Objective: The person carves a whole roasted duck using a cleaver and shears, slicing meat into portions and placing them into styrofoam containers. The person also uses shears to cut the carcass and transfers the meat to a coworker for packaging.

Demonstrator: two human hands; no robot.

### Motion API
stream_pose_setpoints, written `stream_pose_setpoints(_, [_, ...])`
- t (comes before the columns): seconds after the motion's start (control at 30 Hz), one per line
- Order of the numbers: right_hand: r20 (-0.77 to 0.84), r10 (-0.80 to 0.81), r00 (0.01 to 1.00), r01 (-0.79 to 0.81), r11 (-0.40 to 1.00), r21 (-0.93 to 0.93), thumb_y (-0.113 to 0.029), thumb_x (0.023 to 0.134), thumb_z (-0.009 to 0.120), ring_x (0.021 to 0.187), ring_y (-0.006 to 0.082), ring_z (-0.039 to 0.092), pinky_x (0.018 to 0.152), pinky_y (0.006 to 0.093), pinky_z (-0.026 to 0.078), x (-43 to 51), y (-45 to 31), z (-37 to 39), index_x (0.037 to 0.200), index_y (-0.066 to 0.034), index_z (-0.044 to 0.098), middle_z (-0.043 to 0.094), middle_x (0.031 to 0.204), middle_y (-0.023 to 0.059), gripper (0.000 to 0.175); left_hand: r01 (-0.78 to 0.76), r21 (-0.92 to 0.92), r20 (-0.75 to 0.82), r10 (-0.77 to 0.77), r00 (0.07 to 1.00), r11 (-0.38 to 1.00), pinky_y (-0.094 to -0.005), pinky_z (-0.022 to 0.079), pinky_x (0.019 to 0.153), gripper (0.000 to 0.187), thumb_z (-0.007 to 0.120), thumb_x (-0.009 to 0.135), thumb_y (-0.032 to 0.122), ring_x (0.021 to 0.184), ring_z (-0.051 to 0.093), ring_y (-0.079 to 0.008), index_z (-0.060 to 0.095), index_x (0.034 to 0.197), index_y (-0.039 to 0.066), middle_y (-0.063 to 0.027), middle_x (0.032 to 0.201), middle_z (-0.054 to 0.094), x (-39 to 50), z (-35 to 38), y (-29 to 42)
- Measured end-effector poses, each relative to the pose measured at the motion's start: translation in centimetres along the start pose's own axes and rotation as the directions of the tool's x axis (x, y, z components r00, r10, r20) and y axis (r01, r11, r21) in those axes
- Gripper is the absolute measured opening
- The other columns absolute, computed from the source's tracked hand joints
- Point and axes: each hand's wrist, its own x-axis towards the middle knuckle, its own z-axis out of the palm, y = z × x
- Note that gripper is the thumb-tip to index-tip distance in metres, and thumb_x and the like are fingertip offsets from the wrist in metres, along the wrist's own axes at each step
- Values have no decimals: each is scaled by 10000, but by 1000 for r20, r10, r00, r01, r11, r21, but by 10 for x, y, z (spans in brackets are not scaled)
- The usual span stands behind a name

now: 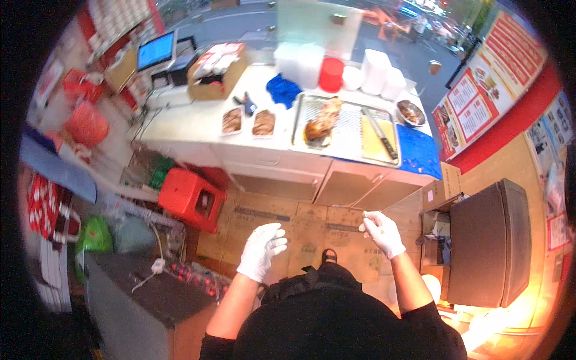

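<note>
My left hand (263, 251), in a white glove, hangs over the floor with its fingers loosely bent and apart, holding nothing visible. Level with it to the right, my right hand (383, 235) wears a matching glove; its fingers are curled and I see nothing in them. Both are short of the white counter (189, 119). On that counter a metal tray (294, 130) bears a piece of roasted meat (325, 120) on a perforated surface. At the tray's right, a black-handled knife (380, 135) rests on a yellowish board (370, 143). Two containers of sliced meat (232, 120) stand left of the tray.
A red plastic stool (184, 195) stands at the counter's left front. A dark cabinet (479, 243) is on my right, a grey-topped unit (148, 288) on my left. Blue cloths (418, 150), a metal bowl (410, 112), stacked white containers (376, 72) and a cardboard box (218, 85) occupy the counter.
</note>
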Motion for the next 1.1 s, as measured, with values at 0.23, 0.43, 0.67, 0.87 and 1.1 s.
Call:
stream_pose_setpoints(0.23, [-283,56,958,-104,982,-157,-227,976,658,810,170,743,758,301,561,74,73,-152,1198,-18,697,778,943,131,307,-313,898,133,487,863,310,-413,454,1092,712,771,862,319,1276,566,-336,498,1427,-18,-232,1355,593,139,183,26])
stream_pose_setpoints(0.43, [-237,-209,949,119,931,-344,-251,967,650,1060,341,694,925,412,546,134,53,-163,1160,-66,731,727,1155,160,280,-251,946,322,494,808,-206,-437,411,1137,914,802,773,357,1333,503,-410,406,1454,-107,-298,1400,531,270,291,50])
stream_pose_setpoints(0.67, [-13,-394,919,342,813,-470,-231,991,568,1014,351,689,887,462,557,219,0,-80,1168,-83,690,720,1090,168,261,1,905,175,377,910,-424,-449,455,1094,1012,822,785,374,1349,505,-407,301,1527,-75,-273,1485,462,431,332,56])
stream_pose_setpoints(0.87, [222,-213,951,286,880,-380,-198,992,527,933,407,685,838,517,539,333,-60,8,1109,-43,645,699,1032,228,227,-194,971,212,136,968,-137,-420,570,890,616,769,790,162,1013,716,-358,523,1314,-48,-252,1112,708,507,289,103])
stream_pose_setpoints(1.1, [195,-52,979,133,896,-425,-255,893,711,971,402,698,815,479,567,412,-95,76,1072,-26,640,702,999,229,300,-5,345,435,-155,887,939,-402,579,905,681,743,809,131,1078,663,-262,487,1427,8,-138,1235,649,499,225,183])
